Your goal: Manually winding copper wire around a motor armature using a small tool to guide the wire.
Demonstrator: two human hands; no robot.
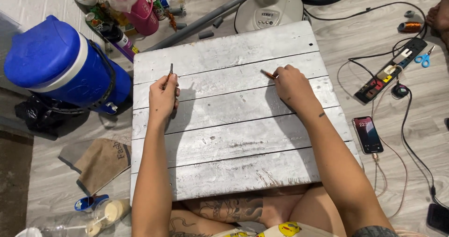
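My left hand (163, 98) rests on the white plank board (234, 124) near its left side, shut on a thin dark metal tool (170, 72) that points away from me. My right hand (290, 84) lies further right on the board, its fingers pinched on a small orange-brown piece (268, 74) whose tip touches the wood. The two hands are well apart. The board sits over my crossed legs.
A blue cooler jug (61, 64) stands left of the board. Behind it are bottles, a pink cup (142, 14), a grey pipe and a fan base (269, 10). To the right lie a power strip (390, 71), cables, blue scissors (424, 58) and a phone (367, 134).
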